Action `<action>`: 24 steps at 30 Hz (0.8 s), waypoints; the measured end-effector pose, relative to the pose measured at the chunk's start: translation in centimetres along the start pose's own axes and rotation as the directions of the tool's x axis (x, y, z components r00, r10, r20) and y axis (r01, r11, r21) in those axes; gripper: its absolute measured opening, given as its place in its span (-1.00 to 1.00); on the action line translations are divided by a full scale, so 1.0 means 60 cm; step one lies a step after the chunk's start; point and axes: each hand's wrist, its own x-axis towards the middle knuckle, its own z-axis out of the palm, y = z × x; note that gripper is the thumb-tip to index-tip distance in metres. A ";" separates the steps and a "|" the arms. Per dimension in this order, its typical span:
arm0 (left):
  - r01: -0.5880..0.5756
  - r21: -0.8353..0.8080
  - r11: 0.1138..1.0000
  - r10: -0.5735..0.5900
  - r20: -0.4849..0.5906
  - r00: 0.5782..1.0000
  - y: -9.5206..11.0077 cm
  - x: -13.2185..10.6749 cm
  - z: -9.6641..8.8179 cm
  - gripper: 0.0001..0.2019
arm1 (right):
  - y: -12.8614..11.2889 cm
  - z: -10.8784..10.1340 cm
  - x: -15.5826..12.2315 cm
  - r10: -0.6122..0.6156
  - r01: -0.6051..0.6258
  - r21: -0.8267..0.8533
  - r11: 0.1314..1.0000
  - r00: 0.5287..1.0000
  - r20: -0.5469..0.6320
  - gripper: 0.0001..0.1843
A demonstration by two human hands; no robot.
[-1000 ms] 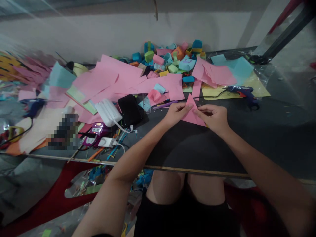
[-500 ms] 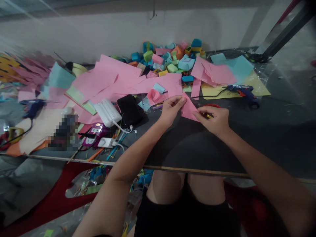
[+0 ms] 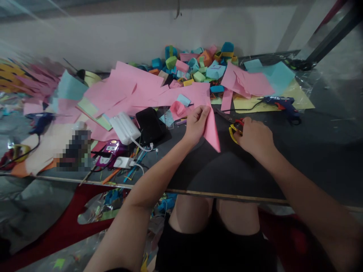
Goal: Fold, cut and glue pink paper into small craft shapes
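Observation:
My left hand (image 3: 196, 122) pinches the top of a folded pink paper triangle (image 3: 212, 130) and holds it up on edge above the dark table (image 3: 283, 158), its tip pointing down. My right hand (image 3: 253, 136) has closed on the red and yellow handles of a pair of scissors (image 3: 234, 126) that lie on the table just right of the paper. The blades (image 3: 222, 114) point away towards the paper pile.
Loose pink sheets (image 3: 136, 90) cover the far left of the table. Coloured paper boxes (image 3: 198, 64) are heaped at the back. A blue glue gun (image 3: 280, 102) lies at right on yellow paper. A white power bank (image 3: 124, 128), a black case (image 3: 149, 124) and cables sit at left.
My right hand let go of the pink paper and moved right onto the scissors. My left hand turned the paper from flat to hanging on edge.

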 end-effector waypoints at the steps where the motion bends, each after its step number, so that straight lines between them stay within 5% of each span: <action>1: -0.024 0.053 0.998 0.026 -0.024 0.999 0.000 0.000 -0.001 -0.51 | 0.000 -0.001 0.000 0.005 -0.004 -0.051 0.999 0.999 0.031 -0.57; 7: -0.126 0.277 0.952 0.150 -0.065 0.987 0.010 -0.006 -0.006 -0.50 | 0.024 0.008 0.024 -0.025 0.058 -0.128 0.990 0.969 0.245 -0.47; 10: -0.156 0.281 0.947 0.185 -0.080 0.979 0.012 -0.007 -0.006 -0.49 | 0.044 0.026 0.043 0.016 0.018 -0.111 0.994 0.952 0.304 -0.59; 12: -0.157 0.254 0.954 0.182 -0.076 0.980 0.013 -0.006 -0.007 -0.48 | 0.052 0.038 0.050 -0.015 0.019 -0.013 1.000 0.973 0.230 -0.81; 14: -0.137 0.214 0.967 0.156 -0.071 0.985 0.015 -0.003 -0.010 -0.49 | 0.051 0.044 0.053 -0.084 0.059 0.210 0.976 0.990 0.111 -0.77; 16: -0.109 0.180 0.978 0.124 -0.073 0.990 0.018 0.000 -0.012 -0.50 | 0.043 0.041 0.051 -0.096 0.033 0.516 0.856 0.991 0.096 -0.63; 20: -0.087 0.169 0.982 0.101 -0.071 0.992 0.024 0.002 -0.014 -0.50 | 0.017 0.018 0.036 -0.245 -0.167 0.902 0.399 0.928 0.280 -0.30; 22: -0.091 0.177 0.980 0.106 -0.074 0.992 0.025 0.002 -0.013 -0.50 | 0.008 0.006 0.025 -0.344 -0.160 0.936 0.315 0.899 0.270 -0.25; 24: -0.097 0.182 0.979 0.114 -0.084 0.990 0.026 0.001 -0.012 -0.50 | 0.002 -0.002 0.015 -0.394 -0.149 0.931 0.333 0.875 0.281 -0.22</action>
